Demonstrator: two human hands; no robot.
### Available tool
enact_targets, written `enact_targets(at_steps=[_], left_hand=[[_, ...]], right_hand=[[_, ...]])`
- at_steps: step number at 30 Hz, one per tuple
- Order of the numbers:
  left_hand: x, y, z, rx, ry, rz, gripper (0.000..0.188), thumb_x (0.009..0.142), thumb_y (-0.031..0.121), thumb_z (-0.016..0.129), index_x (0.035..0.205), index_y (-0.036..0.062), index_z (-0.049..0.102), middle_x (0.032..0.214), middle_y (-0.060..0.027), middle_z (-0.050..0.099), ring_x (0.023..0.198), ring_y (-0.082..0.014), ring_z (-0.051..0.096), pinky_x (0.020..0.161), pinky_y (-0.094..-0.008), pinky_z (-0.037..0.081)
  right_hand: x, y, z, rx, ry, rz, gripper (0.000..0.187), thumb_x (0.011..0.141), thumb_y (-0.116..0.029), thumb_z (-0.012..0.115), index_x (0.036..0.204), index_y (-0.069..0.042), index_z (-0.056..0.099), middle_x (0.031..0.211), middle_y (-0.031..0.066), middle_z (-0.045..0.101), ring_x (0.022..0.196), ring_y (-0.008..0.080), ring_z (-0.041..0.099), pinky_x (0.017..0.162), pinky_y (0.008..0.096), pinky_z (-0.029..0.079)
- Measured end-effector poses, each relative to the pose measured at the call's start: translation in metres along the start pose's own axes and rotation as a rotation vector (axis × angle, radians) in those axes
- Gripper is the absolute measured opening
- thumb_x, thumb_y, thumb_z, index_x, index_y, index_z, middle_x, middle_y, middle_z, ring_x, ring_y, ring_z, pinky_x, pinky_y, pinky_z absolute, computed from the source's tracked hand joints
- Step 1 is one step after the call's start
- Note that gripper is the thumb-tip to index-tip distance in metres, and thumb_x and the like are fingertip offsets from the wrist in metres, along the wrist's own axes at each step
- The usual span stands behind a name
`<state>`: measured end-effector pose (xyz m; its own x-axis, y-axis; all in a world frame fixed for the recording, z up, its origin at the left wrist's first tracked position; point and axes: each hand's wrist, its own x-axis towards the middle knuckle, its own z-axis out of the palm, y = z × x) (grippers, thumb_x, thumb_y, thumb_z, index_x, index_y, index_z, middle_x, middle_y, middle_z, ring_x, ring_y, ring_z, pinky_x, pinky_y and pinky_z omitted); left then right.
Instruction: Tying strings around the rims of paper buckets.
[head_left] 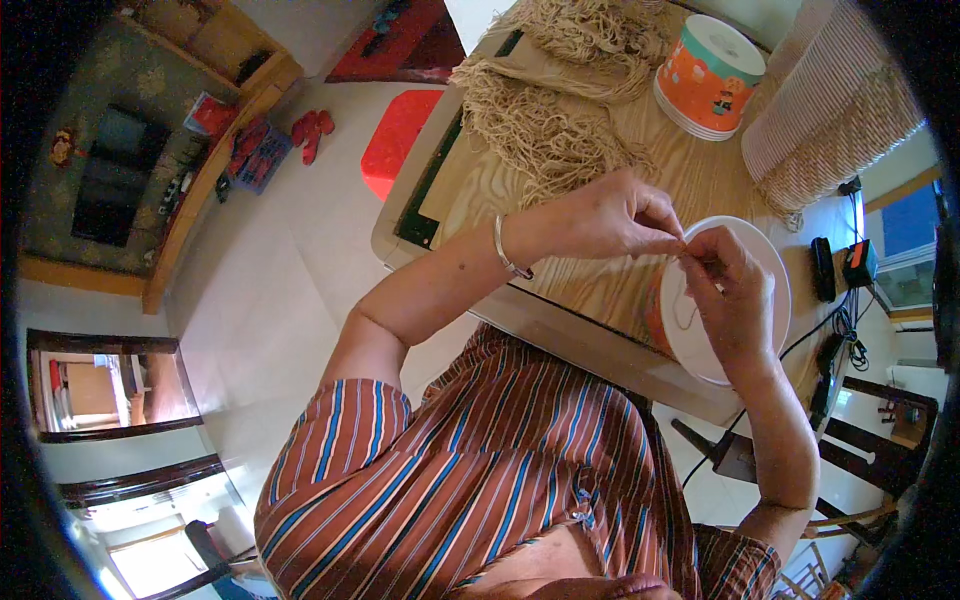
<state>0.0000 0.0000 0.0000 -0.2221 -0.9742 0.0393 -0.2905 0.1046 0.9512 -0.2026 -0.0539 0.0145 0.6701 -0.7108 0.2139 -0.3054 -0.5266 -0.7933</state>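
My left hand [610, 218], with a silver bangle on its wrist, reaches in from the left with its thumb and fingers pinched together. Its fingertips meet those of my right hand [735, 300], which is also closed in a pinch. Between them they grip a thin beige string; the very end is hidden by the fingers. Below the right hand a loop of the pale string [684, 316] hangs over a round white tub [780, 262]. Loose tangled beige string [545, 135] lies on the wooden table, just beyond my left hand.
A stack of orange and green paper tubs [708, 78] stands at the table's far side. Tall beige ribbed rolls [825, 115] stand to its right. Black cables and a dark adapter [858, 262] lie at the right edge. A red stool [398, 140] stands left of the table.
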Motion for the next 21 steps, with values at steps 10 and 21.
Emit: enact_targets(at_steps=[10,21], left_hand=[[-0.012,0.000,0.006,0.190,0.133,0.215,0.017,0.083,0.019,0.070,0.093,0.0048,0.070,0.078,-0.0043,0.058,0.075,-0.0139,0.058,0.067,-0.0270,0.045],[-0.012,-0.005,0.015,0.267,0.217,0.283,0.010,0.081,0.009,0.068,0.089,0.0044,0.067,0.080,-0.0069,0.058,0.078,-0.0189,0.060,0.070,-0.0282,0.047]], right_hand=[[0.004,0.003,0.003,0.168,-0.102,0.194,0.006,0.084,-0.006,0.064,0.084,-0.002,0.060,0.067,0.0066,0.063,0.060,0.0097,0.061,0.054,0.0264,0.048],[0.011,-0.008,-0.010,0.423,-0.264,0.389,0.009,0.086,-0.007,0.064,0.088,0.001,0.060,0.073,0.0067,0.064,0.059,0.0121,0.060,0.052,0.0237,0.048]])
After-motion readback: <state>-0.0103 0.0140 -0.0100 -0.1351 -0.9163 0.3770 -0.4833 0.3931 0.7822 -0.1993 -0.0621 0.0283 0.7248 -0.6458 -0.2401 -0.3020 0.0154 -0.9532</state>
